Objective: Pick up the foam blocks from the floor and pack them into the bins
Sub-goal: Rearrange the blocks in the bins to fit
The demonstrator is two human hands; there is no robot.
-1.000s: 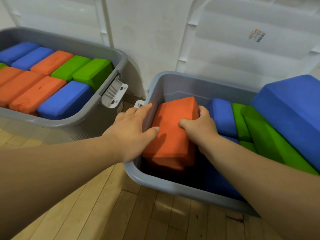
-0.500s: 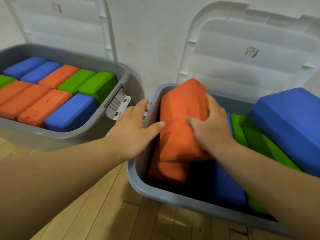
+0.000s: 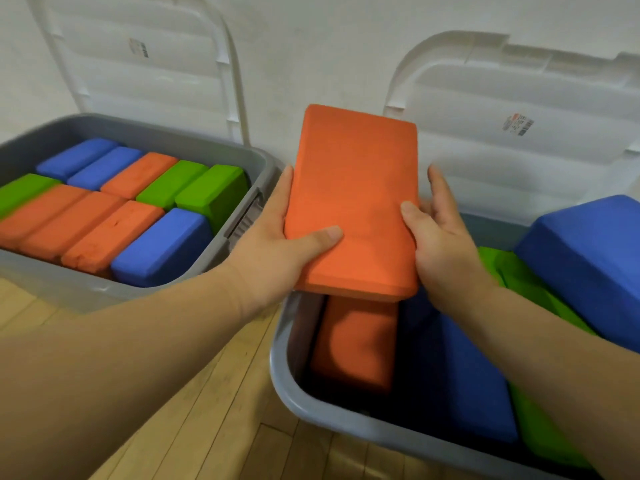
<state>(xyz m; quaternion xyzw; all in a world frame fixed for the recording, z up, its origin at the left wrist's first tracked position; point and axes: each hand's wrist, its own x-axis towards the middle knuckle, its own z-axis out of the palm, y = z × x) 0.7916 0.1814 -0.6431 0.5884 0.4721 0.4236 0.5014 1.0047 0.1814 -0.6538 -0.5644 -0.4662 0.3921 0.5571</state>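
1. Nearest me is the wood floor (image 3: pixel 194 420); both bare forearms reach out over it.
2. The grey right bin (image 3: pixel 278 368) stands on it; an orange block (image 3: pixel 353 348) lies flat along its left wall; a blue block (image 3: pixel 460 393) lies just beside that; green blocks (image 3: pixel 540 431) fill the right side, partly hidden by the arm.
3. The held block (image 3: pixel 353 202), also orange, hangs in the air over the bin's left part; its broad face is turned up and its far end is raised; its near end overhangs the orange block below.
4. The left hand (image 3: pixel 273 251) grips its left long edge, thumb curled onto the top face; the right hand (image 3: pixel 443 244) grips the right long edge the same way; the block sits between the two palms, most of its length beyond them.
5. A big blue block (image 3: pixel 595 265) leans on the green ones at the right.
6. The left bin (image 3: pixel 52 275) stands beside the right one; its packed blocks (image 3: pixel 104 230), blue, orange and green, lie in two rows.
7. The left lid (image 3: pixel 156 81) and right lid (image 3: pixel 519 133), both white, stand open against the wall (image 3: pixel 329 46).
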